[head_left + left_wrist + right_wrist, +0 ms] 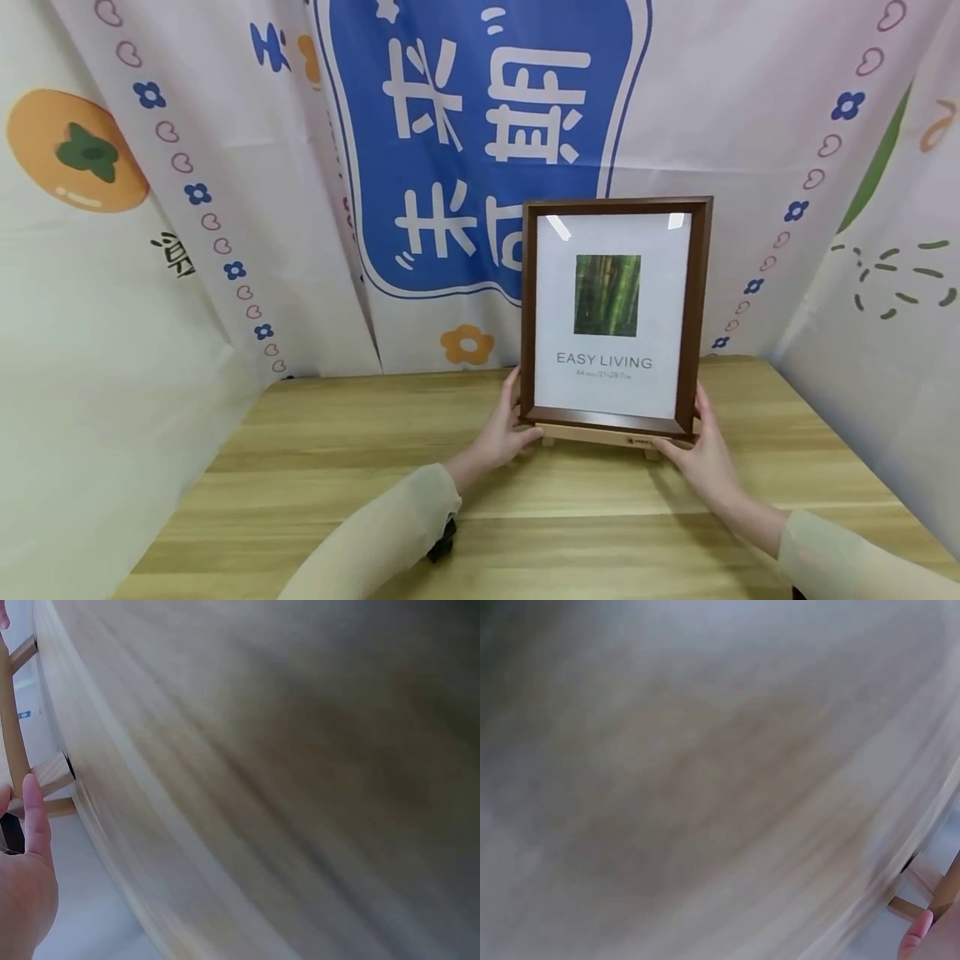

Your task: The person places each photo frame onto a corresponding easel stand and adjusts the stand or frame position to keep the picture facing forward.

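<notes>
A brown picture frame (607, 392) stands upright, tilted slightly back, on a small wooden easel (592, 434) toward the table's far right. Behind its glass is a white sheet with a bamboo picture and the words "EASY LIVING". My left hand (498, 432) grips the easel's left end, thumb on the front ledge and fingers behind the side. At the opposite end, my right hand (709, 463) holds the easel likewise. The left wrist view shows the left thumb (36, 817) against the easel's wood (52, 774). Only part of the right hand (937, 941) appears in the right wrist view.
A wood-grain table (420, 417) lies under the easel. Close behind the frame hangs a white curtain (315, 275) with a blue lettered panel (465, 133). More pale printed fabric (90, 350) closes in the left and right sides.
</notes>
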`<state>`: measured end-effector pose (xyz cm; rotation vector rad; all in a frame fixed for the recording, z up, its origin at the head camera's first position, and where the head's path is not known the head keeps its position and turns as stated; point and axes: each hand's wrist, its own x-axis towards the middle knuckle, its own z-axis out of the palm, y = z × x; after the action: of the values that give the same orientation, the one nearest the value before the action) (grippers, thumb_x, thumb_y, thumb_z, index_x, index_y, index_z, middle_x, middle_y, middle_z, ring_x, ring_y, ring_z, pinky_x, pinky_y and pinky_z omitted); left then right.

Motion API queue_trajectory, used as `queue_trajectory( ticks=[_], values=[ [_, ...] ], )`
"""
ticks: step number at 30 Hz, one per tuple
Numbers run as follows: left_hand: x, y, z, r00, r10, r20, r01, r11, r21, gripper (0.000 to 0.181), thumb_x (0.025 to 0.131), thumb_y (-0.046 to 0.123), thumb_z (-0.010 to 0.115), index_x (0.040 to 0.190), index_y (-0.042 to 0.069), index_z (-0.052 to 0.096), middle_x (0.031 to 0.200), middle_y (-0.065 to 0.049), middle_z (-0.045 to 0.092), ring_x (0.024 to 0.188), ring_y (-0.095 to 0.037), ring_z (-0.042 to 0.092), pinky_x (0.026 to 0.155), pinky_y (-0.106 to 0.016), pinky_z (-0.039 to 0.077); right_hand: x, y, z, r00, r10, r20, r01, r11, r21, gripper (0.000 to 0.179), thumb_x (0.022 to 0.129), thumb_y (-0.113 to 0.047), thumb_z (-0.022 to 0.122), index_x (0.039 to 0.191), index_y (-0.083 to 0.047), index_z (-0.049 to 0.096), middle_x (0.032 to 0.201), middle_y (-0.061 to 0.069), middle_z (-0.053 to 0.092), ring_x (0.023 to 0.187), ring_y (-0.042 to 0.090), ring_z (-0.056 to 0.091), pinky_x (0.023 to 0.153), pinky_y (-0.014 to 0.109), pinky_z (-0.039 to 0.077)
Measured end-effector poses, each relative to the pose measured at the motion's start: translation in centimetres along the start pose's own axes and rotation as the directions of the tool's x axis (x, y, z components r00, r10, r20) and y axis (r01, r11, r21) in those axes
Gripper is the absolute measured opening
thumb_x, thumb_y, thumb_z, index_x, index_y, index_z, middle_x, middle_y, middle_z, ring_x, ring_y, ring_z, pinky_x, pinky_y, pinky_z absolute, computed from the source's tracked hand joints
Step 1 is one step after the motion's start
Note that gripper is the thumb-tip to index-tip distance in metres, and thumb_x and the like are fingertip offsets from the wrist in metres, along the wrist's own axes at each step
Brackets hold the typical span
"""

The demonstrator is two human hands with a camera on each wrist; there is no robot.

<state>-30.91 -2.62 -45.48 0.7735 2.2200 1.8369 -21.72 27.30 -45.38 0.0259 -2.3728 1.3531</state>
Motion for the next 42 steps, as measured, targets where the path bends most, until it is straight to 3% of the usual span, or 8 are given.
queue_trajectory(
  ticks=[2, 4, 9, 12, 21, 29, 36, 42],
  values=[
    [-0.6, 0.0, -0.2, 1.0, -0.009, -0.02, 0.009, 1.0, 0.006, 0.106, 0.086, -0.012, 0.065, 0.155, 0.032, -0.002, 0.146, -0.033, 0.028, 0.113, -0.048, 0.053, 0.059, -0.043, 0.059, 0.1, -0.2, 0.2, 1.0, -0.002, 0.021, 0.002, 1.0, 0.003, 0.11, 0.082, -0.003, 0.077, 0.157, -0.015, -0.003, 0.144, 0.033, 0.029, 0.127, 0.047, 0.034, 0.092, 0.05, 0.046],
    [-1.1, 0.1, -0.4, 0.999, -0.019, -0.038, 0.019, 1.0, 0.022, 0.106, 0.086, -0.012, 0.065, 0.155, 0.034, -0.002, 0.147, -0.033, 0.026, 0.113, -0.05, 0.052, 0.058, -0.042, 0.059, 0.1, -0.4, 0.5, 0.999, -0.002, 0.039, 0.001, 1.0, 0.019, 0.11, 0.083, -0.002, 0.076, 0.157, -0.017, -0.003, 0.144, 0.032, 0.03, 0.127, 0.047, 0.034, 0.092, 0.053, 0.046],
    [-2.3, 0.5, -0.9, 0.996, -0.044, -0.075, 0.049, 0.997, 0.064, 0.107, 0.086, -0.009, 0.066, 0.154, 0.039, -0.001, 0.15, -0.035, 0.019, 0.118, -0.053, 0.047, 0.059, -0.04, 0.059, 0.3, -0.7, 1.1, 0.998, -0.008, 0.068, 0.005, 0.999, 0.053, 0.11, 0.082, 0.0, 0.076, 0.157, -0.019, -0.003, 0.142, 0.032, 0.031, 0.12, 0.047, 0.043, 0.08, 0.023, 0.052],
    [-2.9, 0.7, -1.2, 0.995, -0.05, -0.09, 0.057, 0.996, 0.071, 0.106, 0.087, -0.007, 0.066, 0.155, 0.038, -0.001, 0.151, -0.036, 0.015, 0.12, -0.055, 0.044, 0.059, -0.041, 0.059, 0.4, -0.8, 1.3, 0.996, -0.005, 0.09, -0.002, 0.998, 0.07, 0.11, 0.083, 0.0, 0.076, 0.157, -0.019, -0.003, 0.143, 0.033, 0.028, 0.11, 0.049, 0.051, 0.072, 0.015, 0.05],
    [-4.4, 0.9, -2.2, 0.988, -0.048, -0.15, 0.06, 0.995, 0.075, 0.107, 0.087, -0.009, 0.065, 0.154, 0.04, -0.002, 0.152, -0.036, 0.012, 0.121, -0.057, 0.042, 0.061, -0.039, 0.059, 1.1, -1.4, 2.6, 0.989, -0.031, 0.141, 0.016, 0.994, 0.106, 0.111, 0.082, 0.0, 0.076, 0.157, -0.023, -0.003, 0.143, 0.033, 0.028, 0.099, 0.048, 0.058, 0.074, 0.022, 0.054],
    [-5.7, 0.5, -3.6, 0.978, -0.063, -0.198, 0.085, 0.991, 0.106, 0.107, 0.087, -0.008, 0.066, 0.154, 0.041, -0.002, 0.154, -0.034, 0.006, 0.124, -0.059, 0.036, 0.063, -0.037, 0.059, 1.6, -1.8, 4.5, 0.986, -0.042, 0.158, 0.028, 0.995, 0.092, 0.112, 0.081, -0.002, 0.077, 0.157, -0.022, -0.003, 0.142, 0.033, 0.032, 0.101, 0.047, 0.059, 0.089, 0.053, 0.05],
    [-6.5, 0.6, -4.9, 0.976, -0.079, -0.201, 0.093, 0.994, 0.065, 0.107, 0.087, -0.011, 0.064, 0.154, 0.038, -0.003, 0.15, -0.037, 0.016, 0.117, -0.055, 0.047, 0.065, -0.04, 0.059, 1.6, -2.5, 5.9, 0.984, -0.035, 0.177, 0.018, 0.995, 0.097, 0.112, 0.082, -0.005, 0.078, 0.157, -0.022, -0.003, 0.143, 0.033, 0.031, 0.102, 0.046, 0.058, 0.087, 0.051, 0.051],
    [-6.9, 0.6, -5.3, 0.971, -0.105, -0.216, 0.126, 0.988, 0.087, 0.109, 0.087, -0.01, 0.065, 0.153, 0.042, -0.005, 0.151, -0.034, 0.017, 0.115, -0.051, 0.051, 0.066, -0.04, 0.059, 1.3, -2.9, 6.4, 0.984, -0.037, 0.176, 0.02, 0.995, 0.1, 0.112, 0.081, -0.002, 0.077, 0.157, -0.022, -0.004, 0.146, 0.03, 0.028, 0.108, 0.045, 0.055, 0.09, 0.051, 0.049]
  ],
)
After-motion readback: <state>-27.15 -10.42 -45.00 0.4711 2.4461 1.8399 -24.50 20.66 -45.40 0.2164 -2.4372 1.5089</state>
